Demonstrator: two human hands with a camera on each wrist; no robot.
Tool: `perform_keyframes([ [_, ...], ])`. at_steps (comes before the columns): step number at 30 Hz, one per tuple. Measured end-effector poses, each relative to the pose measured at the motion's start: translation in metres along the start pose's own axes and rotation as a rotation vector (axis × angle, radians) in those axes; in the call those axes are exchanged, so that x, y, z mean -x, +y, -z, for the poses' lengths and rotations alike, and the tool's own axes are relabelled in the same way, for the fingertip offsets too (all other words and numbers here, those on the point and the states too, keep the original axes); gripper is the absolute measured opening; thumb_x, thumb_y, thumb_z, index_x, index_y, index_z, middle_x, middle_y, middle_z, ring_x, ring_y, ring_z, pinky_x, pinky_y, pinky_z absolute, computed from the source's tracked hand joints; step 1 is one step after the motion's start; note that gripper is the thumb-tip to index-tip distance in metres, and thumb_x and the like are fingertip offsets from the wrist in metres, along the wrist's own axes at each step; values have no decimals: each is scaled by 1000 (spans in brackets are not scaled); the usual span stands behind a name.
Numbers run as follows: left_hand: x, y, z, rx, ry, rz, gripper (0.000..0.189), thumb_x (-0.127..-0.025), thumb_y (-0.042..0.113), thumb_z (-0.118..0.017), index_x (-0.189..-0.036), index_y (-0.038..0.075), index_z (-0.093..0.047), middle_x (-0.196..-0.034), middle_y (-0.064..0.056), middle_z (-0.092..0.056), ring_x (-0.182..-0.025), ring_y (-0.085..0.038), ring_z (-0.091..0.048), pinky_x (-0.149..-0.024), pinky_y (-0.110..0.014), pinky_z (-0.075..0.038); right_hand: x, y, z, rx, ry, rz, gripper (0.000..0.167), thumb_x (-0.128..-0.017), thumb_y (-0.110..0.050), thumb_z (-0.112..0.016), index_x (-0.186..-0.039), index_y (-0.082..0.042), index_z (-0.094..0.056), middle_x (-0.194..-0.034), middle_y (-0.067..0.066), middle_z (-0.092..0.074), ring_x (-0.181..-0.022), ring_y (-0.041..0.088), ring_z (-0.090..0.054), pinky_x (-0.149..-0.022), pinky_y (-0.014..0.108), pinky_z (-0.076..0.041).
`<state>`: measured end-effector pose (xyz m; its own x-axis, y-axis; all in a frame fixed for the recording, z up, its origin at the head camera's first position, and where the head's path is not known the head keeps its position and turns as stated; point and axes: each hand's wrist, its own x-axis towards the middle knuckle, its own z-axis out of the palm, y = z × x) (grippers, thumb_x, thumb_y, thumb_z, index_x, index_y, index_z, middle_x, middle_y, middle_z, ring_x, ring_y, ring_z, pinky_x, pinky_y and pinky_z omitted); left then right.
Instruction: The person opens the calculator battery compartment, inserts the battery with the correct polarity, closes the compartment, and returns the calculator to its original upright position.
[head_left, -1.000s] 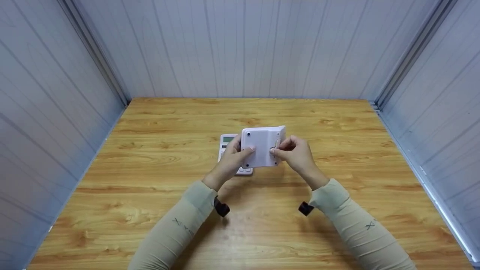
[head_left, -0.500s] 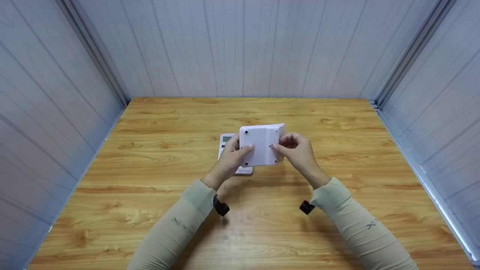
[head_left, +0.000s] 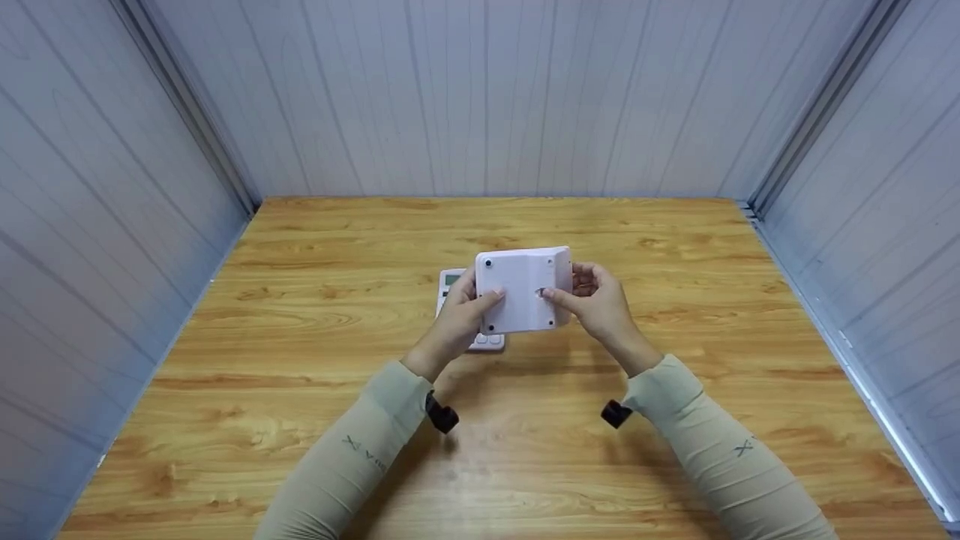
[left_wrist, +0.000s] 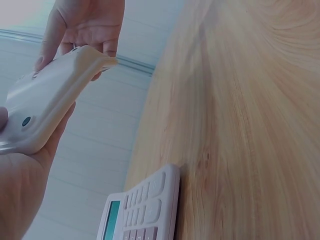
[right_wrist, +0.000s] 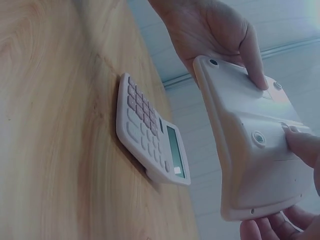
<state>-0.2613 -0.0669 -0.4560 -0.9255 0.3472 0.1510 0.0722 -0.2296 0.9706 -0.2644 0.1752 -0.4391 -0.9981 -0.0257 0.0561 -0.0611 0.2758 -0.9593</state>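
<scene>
Between both hands is a pale pinkish-white calculator (head_left: 517, 274), lifted above the table with its back toward me. Dark round feet sit near its corners, and its keys and display are hidden. My left hand (head_left: 456, 322) grips one side, thumb on the back and fingers behind. At the thicker end, my right hand (head_left: 606, 315) pinches it, the thumb pressing by a small notch in the battery cover (right_wrist: 280, 170) and the fingers at the edge. A second calculator (right_wrist: 150, 130), face up with a greenish display, rests on the table below, partly hidden by my left hand in the head view.
The wood-grain table (head_left: 315, 262) spreads around the hands. Pale panelled walls (head_left: 480, 97) stand at the back and both sides. A black wrist camera (head_left: 441, 414) hangs under the left sleeve, and another dark camera (head_left: 616, 413) under the right.
A small gap at the held calculator's battery compartment has disappeared, and its back now looks flush. My right fingers have spread out along the edge. The calculator has shifted slightly left and up.
</scene>
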Motion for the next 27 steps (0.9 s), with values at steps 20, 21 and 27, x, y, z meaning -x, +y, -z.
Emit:
perform_keyframes([
  [20, 8, 2, -5, -401, -80, -120, 45, -109, 3, -56, -153, -3, -46, -137, -27, -65, -125, -39, -69, -102, -55, -63, -2, 18, 14, -32, -183, -53, 57, -90, -5, -87, -134, 5, -53, -124, 16, -65, -106, 19, -67, -88, 21, -60],
  [21, 9, 3, -6, -417, -87, -130, 45, -109, 2, -56, -153, -3, -47, -137, -27, -65, -125, -40, -69, -103, -55, -62, -2, 18, 15, -37, -189, -50, 58, -90, -4, -87, -135, 6, -53, -125, 17, -65, -107, 20, -67, -88, 21, -60],
  [27, 7, 2, -8, -535, -115, -230, 40, -109, 1, -55, -149, -3, -50, -143, -26, -67, -134, -41, -67, -108, -54, -60, -2, 17, 13, -66, -203, -41, 65, -93, -3, -84, -148, 6, -50, -137, 24, -65, -115, 25, -71, -94, 24, -63],
])
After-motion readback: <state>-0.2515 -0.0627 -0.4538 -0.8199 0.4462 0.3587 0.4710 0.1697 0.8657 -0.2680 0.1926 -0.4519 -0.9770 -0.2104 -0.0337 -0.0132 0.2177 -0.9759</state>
